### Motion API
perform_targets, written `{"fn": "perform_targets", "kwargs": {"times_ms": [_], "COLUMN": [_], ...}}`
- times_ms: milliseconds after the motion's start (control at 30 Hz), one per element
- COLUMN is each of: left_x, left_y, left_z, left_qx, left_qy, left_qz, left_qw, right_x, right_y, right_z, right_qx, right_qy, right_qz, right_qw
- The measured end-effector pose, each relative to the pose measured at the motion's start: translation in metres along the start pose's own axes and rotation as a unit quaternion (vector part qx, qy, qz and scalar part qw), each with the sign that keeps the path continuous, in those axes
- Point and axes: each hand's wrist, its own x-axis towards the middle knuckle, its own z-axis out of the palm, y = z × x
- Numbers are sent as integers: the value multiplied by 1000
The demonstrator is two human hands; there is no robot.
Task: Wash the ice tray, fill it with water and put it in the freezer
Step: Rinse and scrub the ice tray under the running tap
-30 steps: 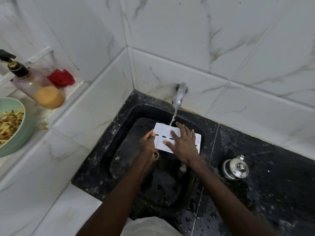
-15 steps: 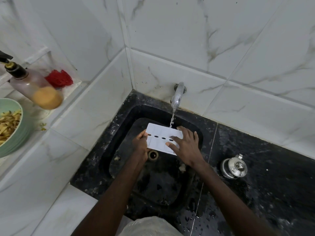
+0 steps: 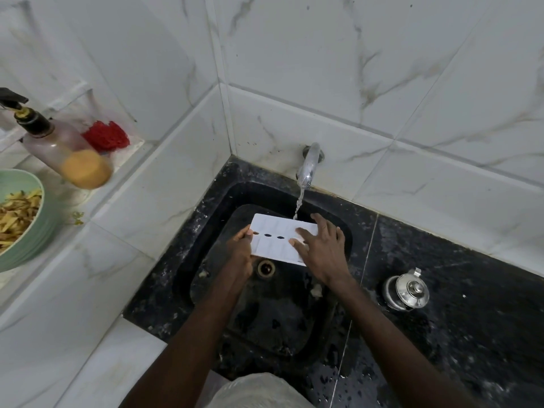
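At the far left a green bowl point(image 3: 41, 228) of pale yellow strips stands on a white tiled ledge point(image 3: 129, 154), cut off by the frame edge. Just beside it is a pump bottle point(image 3: 64, 151) with orange liquid at its base, and behind that a red scrubber point(image 3: 106, 136) against the wall. The ledge sits higher than the black sink point(image 3: 206, 242), with a white tile face between them.

Over the sink basin, the left hand point(image 3: 240, 251) grips the left end of the ice tray point(image 3: 276, 240), thumb on top and fingers curled under its edge. The tray is white and flat, with a row of dark oval holes along its middle. It is held level above the drain point(image 3: 266, 267), well inside the basin walls with room on every side. I cannot tell which face is up.

A steel tap point(image 3: 307, 166) juts from the back wall, and its stream of water point(image 3: 298, 206) lands on the tray's far edge. The right hand point(image 3: 323, 251) lies flat on the right part of the tray, fingers straight and spread wide.

To the right, the wet black worktop point(image 3: 471, 319) carries a small steel pot with a lid point(image 3: 407, 291), well apart from the hands.
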Motion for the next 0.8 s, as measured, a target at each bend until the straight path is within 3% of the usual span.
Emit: {"fn": "perform_targets", "kwargs": {"times_ms": [133, 267, 433, 600, 800], "left_x": [1, 2, -5, -15, -20], "left_y": [2, 2, -8, -12, -18], "left_z": [-1, -3, 11, 19, 23], "left_qx": [-37, -87, -125, -128, -132], "left_qy": [4, 9, -13, -59, -79], "left_qz": [-24, -66, -85, -107, -92], "left_qw": [999, 994, 988, 984, 984], "right_x": [-2, -7, -9, -15, -2], "right_y": [-5, 0, -2, 4, 5], "right_z": [3, 0, 10, 14, 0], "right_qx": [47, 172, 219, 207, 87], "right_qy": [-45, -53, -66, -56, -36], "right_qz": [-6, 71, 86, 75, 63], "right_qw": [998, 981, 970, 974, 994]}}
